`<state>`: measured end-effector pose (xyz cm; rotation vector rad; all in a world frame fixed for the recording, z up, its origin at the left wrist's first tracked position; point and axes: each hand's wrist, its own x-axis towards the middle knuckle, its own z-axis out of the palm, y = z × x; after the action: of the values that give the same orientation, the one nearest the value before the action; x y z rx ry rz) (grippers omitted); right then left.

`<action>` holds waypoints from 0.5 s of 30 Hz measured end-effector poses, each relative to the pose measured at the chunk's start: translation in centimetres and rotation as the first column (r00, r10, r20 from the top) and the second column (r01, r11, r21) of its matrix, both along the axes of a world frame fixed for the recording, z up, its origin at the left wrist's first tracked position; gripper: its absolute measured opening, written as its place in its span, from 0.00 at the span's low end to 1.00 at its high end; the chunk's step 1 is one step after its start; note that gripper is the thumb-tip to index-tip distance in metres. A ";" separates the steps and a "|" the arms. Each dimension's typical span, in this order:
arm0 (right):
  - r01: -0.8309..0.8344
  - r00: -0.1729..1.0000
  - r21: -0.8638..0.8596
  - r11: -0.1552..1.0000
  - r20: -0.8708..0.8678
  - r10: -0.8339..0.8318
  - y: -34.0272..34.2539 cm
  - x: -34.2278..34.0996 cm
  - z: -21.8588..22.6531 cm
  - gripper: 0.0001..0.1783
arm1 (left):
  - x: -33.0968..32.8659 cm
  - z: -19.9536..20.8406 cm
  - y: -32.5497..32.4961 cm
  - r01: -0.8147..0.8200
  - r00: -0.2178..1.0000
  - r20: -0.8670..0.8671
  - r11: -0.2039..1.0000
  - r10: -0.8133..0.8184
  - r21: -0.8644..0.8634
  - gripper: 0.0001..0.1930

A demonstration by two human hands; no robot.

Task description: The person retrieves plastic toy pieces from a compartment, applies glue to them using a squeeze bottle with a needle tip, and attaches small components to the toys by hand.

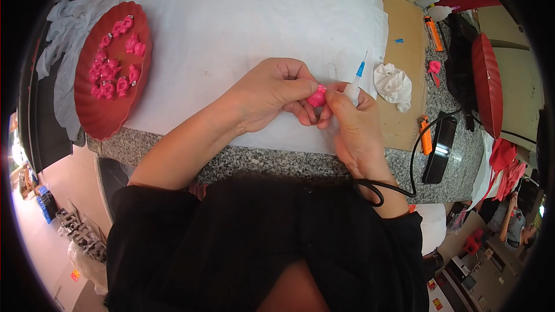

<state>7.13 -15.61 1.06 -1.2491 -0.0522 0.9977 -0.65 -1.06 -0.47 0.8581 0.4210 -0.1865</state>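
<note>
Over the white sheet (pixel 231 29), my left hand (pixel 269 92) is closed, pinching a small glossy pink figurine (pixel 317 97) between thumb and fingers. My right hand (pixel 358 124) meets it there, its thumb and fingertips at the figurine's right side. That same hand grips a white needle-tip bottle (pixel 351 92), whose blue needle hub (pixel 361 69) points up and away from the figurine. Most of the bottle is hidden by my fingers. On the left, a red scalloped tray (pixel 95 117) holds several similar pink pieces, some with small metallic parts.
A crumpled white cloth (pixel 393 86) lies right of my right hand on brown cardboard (pixel 404 58). Beyond are orange-handled cutters (pixel 426 136), a black phone (pixel 440 149) and a black cable (pixel 411 167) crossing my right forearm. Another person (pixel 509 222) is at far right.
</note>
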 end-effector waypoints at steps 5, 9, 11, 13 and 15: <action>0.010 1.000 -0.008 1.000 0.004 -0.010 0.1 -0.1 0.2 0.06 | 0.0 0.1 -0.1 -0.013 1.000 -0.001 1.000 0.013 0.003 0.05; 0.016 1.000 -0.010 1.000 0.009 -0.016 0.2 -0.1 0.3 0.06 | 0.0 0.1 -0.2 -0.017 1.000 0.002 1.000 0.017 0.001 0.04; 0.014 1.000 -0.014 1.000 0.009 -0.014 0.2 -0.1 0.3 0.06 | 0.0 0.1 -0.2 -0.018 1.000 0.002 1.000 0.018 -0.001 0.04; 0.013 1.000 -0.018 1.000 0.008 -0.013 0.2 -0.1 0.3 0.06 | 0.0 0.0 -0.2 -0.019 1.000 0.004 1.000 0.019 -0.001 0.04; 0.005 1.000 -0.019 1.000 0.009 -0.005 0.1 0.0 0.3 0.06 | 0.0 0.0 -0.2 -0.019 1.000 0.007 1.000 0.019 0.000 0.04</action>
<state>7.10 -15.49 1.38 -1.2706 -0.0463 0.9904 -0.67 -1.26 -0.45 0.8537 0.4229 -0.1657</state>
